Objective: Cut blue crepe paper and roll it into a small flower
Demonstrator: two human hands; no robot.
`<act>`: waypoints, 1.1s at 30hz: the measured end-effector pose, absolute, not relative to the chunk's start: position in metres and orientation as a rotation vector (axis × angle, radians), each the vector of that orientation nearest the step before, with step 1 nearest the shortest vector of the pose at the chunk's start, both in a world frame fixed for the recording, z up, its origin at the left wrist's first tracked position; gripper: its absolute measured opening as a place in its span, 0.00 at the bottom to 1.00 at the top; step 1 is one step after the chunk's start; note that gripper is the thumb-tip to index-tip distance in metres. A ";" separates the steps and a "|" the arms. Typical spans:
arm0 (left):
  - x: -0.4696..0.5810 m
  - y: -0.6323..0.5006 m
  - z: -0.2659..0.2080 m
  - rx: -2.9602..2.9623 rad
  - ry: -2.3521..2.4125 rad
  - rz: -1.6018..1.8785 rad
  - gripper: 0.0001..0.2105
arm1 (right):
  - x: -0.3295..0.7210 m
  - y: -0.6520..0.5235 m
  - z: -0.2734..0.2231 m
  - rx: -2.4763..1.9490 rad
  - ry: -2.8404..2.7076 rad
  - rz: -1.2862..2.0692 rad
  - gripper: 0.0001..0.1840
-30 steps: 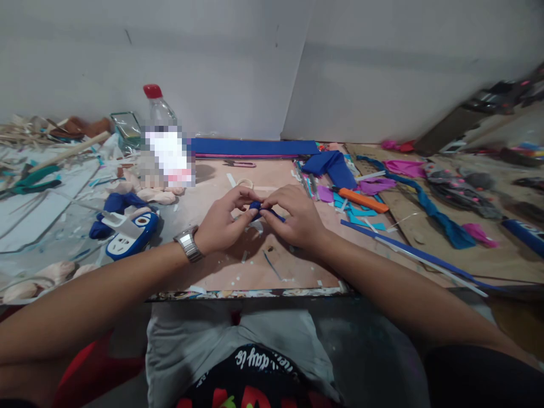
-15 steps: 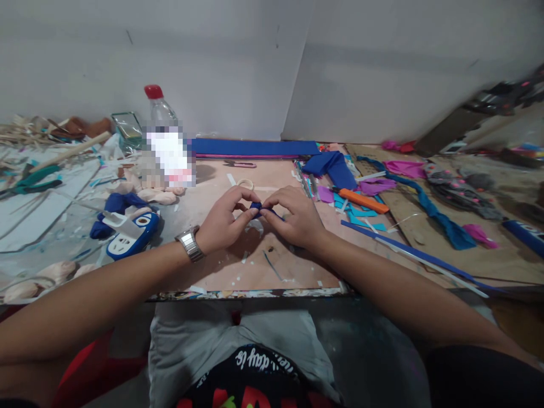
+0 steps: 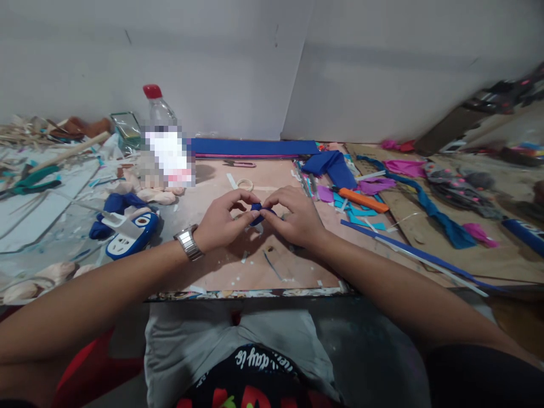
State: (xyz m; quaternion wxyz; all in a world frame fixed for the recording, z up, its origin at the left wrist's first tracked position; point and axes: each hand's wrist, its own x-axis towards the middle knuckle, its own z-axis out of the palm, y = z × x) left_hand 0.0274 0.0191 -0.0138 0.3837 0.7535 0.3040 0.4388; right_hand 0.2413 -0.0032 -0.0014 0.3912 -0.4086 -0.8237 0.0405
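Observation:
Between my hands, above the middle of the board, is a small dark-blue piece of fabric (image 3: pixel 256 213), gathered or folded; much of it is hidden by fingers. My left hand (image 3: pixel 227 218), with a metal watch on the wrist, pinches its left side between thumb and forefinger. From the right, my right hand (image 3: pixel 293 215) pinches the same piece, and a bit of blue shows beneath its fingers. Just beyond the hands lie a pale ring (image 3: pixel 245 185), perhaps a roll of tape, and small thread snips (image 3: pixel 240 164).
A bottle with a red cap (image 3: pixel 159 107) stands at the back left, near a blue-and-white power strip (image 3: pixel 132 235) and green-handled pliers (image 3: pixel 38 180). At right are an orange cutter (image 3: pixel 364 200), blue fabric (image 3: pixel 329 167) and coloured scraps. Long blue strips (image 3: pixel 255 148) lie along the wall.
The blue piece has turned slightly in my fingertips, and more of its lower part shows. Both hands stay in nearly the same place.

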 end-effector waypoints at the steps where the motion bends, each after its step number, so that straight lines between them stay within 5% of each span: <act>1: 0.028 0.019 -0.014 1.915 0.773 1.118 0.11 | 0.241 -0.003 -0.001 -1.039 -2.095 0.106 0.06; 11: 0.028 0.025 -0.014 1.756 0.842 1.134 0.11 | 0.242 -0.003 0.002 -1.110 -2.178 0.125 0.18; 22: 0.028 0.022 -0.014 1.798 0.807 1.101 0.09 | 0.242 -0.003 -0.001 -1.020 -2.135 0.187 0.04; 33: 0.027 0.021 -0.012 1.862 0.756 1.091 0.09 | 0.241 -0.003 -0.001 -1.026 -2.092 0.128 0.04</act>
